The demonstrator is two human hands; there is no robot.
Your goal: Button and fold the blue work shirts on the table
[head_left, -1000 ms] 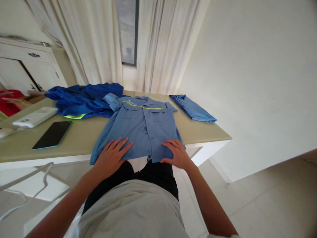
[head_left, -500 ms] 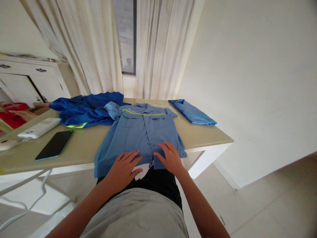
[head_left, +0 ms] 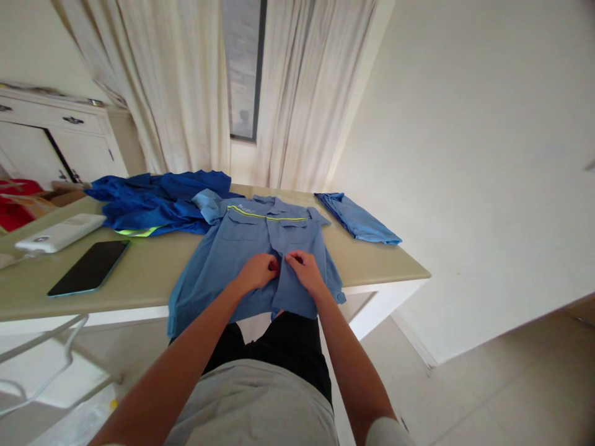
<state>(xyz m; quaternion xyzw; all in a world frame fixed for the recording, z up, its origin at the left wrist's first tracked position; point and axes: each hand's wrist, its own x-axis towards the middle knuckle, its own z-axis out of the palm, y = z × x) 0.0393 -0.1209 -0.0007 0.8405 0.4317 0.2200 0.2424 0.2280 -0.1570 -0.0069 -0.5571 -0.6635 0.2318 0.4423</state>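
Note:
A light blue work shirt (head_left: pixel 242 251) with a yellow-green stripe across the chest lies flat, front up, on the beige table (head_left: pixel 139 269). Its hem hangs over the near edge. My left hand (head_left: pixel 258 271) and my right hand (head_left: pixel 302 267) meet at the shirt's button placket, about mid-length. Both hands have their fingers curled and pinching the placket fabric, almost touching each other.
A heap of dark blue clothes (head_left: pixel 153 201) lies at the back left. A folded light blue garment (head_left: pixel 357 218) sits at the back right. A black phone (head_left: pixel 88 267) and a white device (head_left: pixel 58 233) lie on the left. White cabinet, curtains and a wall surround the table.
Both hands went from lying flat and open near the shirt's hem to further up the placket, where they closed together in a pinch on the fabric.

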